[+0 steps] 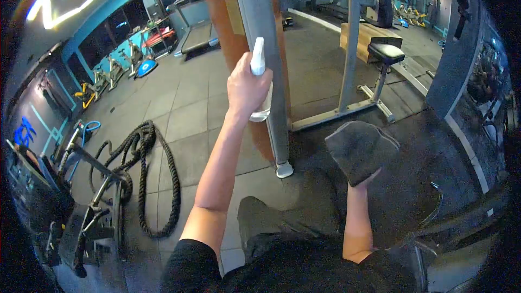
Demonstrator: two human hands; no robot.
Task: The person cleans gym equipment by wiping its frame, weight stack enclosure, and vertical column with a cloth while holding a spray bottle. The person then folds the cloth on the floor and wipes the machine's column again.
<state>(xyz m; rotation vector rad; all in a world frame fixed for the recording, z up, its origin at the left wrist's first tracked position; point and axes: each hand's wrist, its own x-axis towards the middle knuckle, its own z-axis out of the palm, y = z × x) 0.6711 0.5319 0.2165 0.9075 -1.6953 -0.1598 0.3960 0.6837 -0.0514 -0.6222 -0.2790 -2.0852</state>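
My left hand (245, 88) is wrapped round a spray bottle (258, 61) with a white trigger head and a clear body, held upright at arm's length. Just behind the bottle stands a grey metal upright (277, 97) of a gym machine; I cannot tell whether they touch. On the right, a dark grey cloth (358, 149) lies bunched over my right hand (370, 178). The cloth covers most of that hand's fingers, which grip it from below.
A black battle rope (144, 173) lies coiled on the tiled floor to the left. A padded seat (387, 52) on a metal frame stands beyond the cloth. At the back are a treadmill (196, 38) and exercise bikes (114, 73). A mirror (485, 76) lines the right side.
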